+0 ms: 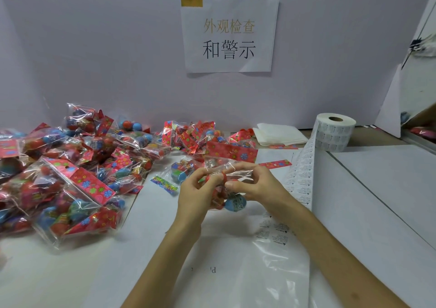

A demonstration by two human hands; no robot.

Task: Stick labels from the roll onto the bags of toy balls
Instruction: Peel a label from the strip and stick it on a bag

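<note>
**One bag up off the tabletop, both hands working its clear film**

The person holds a single bag of toy balls (237,174) a little above the tabletop (377,201), right in front of them. The left hand (195,189) pinches the bag's left side with curled fingers and thumb. The right hand (254,185) grips the film on the other side, thumb pressed in toward the middle. A blue ball sags at the bottom of the bag between the two wrists. Whether a label is already under a fingertip I cannot tell; the crinkled plastic hides it.

The roll (335,134) stands at the back right, and its strip of labels (302,175) trails down the tabletop to just beside the right forearm, within easy reach. The heap of other bags (70,178) lies well off to the left.

To do this step well, I would say the film wants pulling taut over a flat patch, away from the balls' bulges, so the label has something even to sit on. Then it should go down from one edge and be rubbed across with the thumb, to keep wrinkles and air out. The left hand's hold looks right for bracing. The slippery film could bunch if the pull slackens
</note>
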